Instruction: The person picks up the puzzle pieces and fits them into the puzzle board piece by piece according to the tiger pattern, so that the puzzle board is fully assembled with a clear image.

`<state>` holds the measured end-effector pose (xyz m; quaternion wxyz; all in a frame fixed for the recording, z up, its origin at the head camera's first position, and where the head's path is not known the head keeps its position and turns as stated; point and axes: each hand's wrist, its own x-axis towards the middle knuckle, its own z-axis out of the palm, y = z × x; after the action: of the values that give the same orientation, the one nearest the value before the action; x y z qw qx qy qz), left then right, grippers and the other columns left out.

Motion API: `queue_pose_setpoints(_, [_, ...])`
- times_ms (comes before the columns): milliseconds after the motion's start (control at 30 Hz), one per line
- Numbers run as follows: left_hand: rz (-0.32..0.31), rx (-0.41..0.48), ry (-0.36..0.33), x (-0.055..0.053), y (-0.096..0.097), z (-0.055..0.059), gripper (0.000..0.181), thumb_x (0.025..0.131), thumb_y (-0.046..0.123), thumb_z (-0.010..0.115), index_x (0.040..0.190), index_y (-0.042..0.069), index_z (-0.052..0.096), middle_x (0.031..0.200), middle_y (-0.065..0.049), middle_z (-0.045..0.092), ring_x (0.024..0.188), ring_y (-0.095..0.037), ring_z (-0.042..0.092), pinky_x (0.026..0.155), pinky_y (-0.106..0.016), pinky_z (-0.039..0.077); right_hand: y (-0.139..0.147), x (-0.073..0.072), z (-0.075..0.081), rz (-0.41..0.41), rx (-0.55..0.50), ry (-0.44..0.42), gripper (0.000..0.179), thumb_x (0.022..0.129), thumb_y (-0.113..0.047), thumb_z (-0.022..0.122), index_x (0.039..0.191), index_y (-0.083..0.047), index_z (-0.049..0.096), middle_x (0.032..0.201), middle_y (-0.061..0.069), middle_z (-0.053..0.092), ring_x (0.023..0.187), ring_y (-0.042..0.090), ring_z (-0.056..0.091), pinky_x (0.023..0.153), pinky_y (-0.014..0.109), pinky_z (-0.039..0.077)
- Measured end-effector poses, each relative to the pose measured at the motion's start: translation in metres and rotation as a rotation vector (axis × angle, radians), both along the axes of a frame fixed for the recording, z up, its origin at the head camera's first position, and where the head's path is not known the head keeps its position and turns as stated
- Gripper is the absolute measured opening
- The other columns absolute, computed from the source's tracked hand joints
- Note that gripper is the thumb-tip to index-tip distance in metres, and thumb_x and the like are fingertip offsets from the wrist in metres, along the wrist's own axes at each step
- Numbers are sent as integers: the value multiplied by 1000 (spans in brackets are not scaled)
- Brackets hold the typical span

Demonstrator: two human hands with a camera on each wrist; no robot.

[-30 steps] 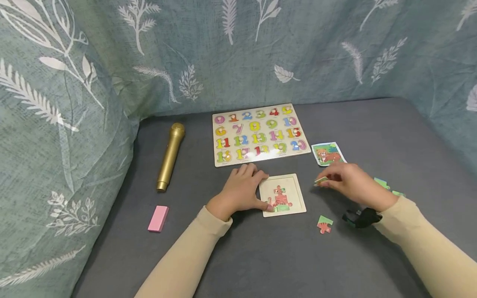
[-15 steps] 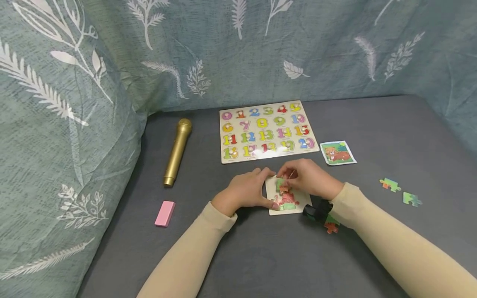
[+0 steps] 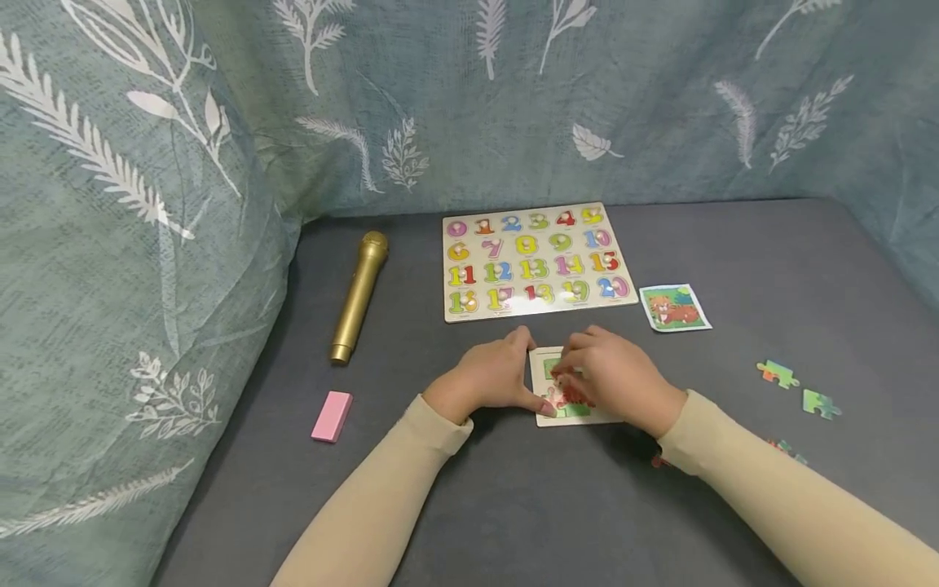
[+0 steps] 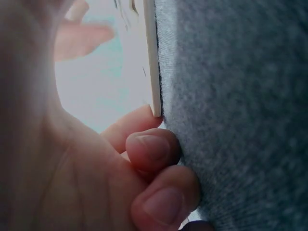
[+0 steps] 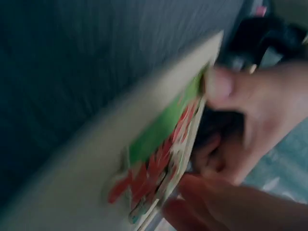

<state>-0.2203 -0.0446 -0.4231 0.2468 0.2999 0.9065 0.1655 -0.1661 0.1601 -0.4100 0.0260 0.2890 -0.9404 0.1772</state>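
Resting at centre frame in the head view: left hand (image 3: 490, 377), fingers curled against the left edge of the small puzzle tray (image 3: 544, 359), thumb lying along its lower left corner. In the left wrist view, fingertips (image 4: 153, 150) bending against the grey bench (image 3: 513, 505) right at the tray's pale edge (image 4: 153, 62).

Covering most of the tray from the right: right hand (image 3: 614, 377), fingers bent down and pinching a red and green puzzle piece (image 3: 568, 395) over the tray's middle. In the blurred right wrist view, thumb tip (image 5: 219, 83) pressing on the green part of the piece (image 5: 161, 144); finer detail of the grip being lost to blur.

Sitting just beyond the two hands, toward upper centre: number board (image 3: 537, 262), its near edge close to the knuckles but apart from them. Lying off its right corner: small tiger picture card (image 3: 674, 307). Lying well apart at right: two loose pieces, one (image 3: 778, 374) and another (image 3: 820, 403), with open grey cloth between them and the tray. Peeking out beside the right sleeve: a further piece (image 3: 786, 447), partly hidden.

Lying at left: gold microphone (image 3: 358, 295), and below it a pink block (image 3: 332, 416), both well away from the hands. Rising behind and at left: leaf-print curtain (image 3: 147, 204), closing in the bench's far and left edges.
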Motion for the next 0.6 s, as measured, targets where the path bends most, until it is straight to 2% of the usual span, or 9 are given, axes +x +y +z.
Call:
queue_pose_setpoints(100, [-8,-11,10,0,2,1,88,77,63,87,133,9,46,96,-1,57,72,-19,59,69,-34,51,5,12,-2,83,51,38,26,85,-10,89,110,-5,82,111,5,74,103,27,65,90,45,55])
queue_pose_setpoints(167, [-5,-18,13,0,2,1,88,77,64,87,133,9,47,98,-1,58,74,-20,59,71,-34,51,6,15,-4,105,62,34,36,87,-13,88,120,-4,78,121,8,73,112,30,64,96,49,53])
queue_pose_setpoints(267, [-1,-17,3,0,3,2,88,77,64,87,133,10,47,101,-2,59,76,-20,60,73,-35,52,7,16,-8,112,71,21,42,89,-16,86,128,-4,75,128,9,70,118,33,62,100,52,51])
queue_pose_setpoints(433, [2,-11,-11,0,2,0,88,77,63,88,134,10,47,101,-2,59,75,-21,60,73,-36,51,7,17,-9,99,78,1,42,93,-16,82,132,-4,72,132,9,68,121,33,60,101,53,50])
queue_pose_setpoints(533, [1,-13,-6,0,3,-3,88,77,63,88,134,10,46,103,-3,60,76,-20,60,74,-36,52,14,20,-7,102,38,-59,44,95,-13,79,137,-4,68,140,10,64,127,34,57,105,53,48])
queue_pose_setpoints(600, [0,-9,-4,0,3,-5,88,77,62,88,134,10,46,105,-3,60,77,-20,60,76,-37,52,26,23,-1,92,-6,-88,42,95,-10,78,136,-4,69,140,10,64,126,33,58,104,53,48])
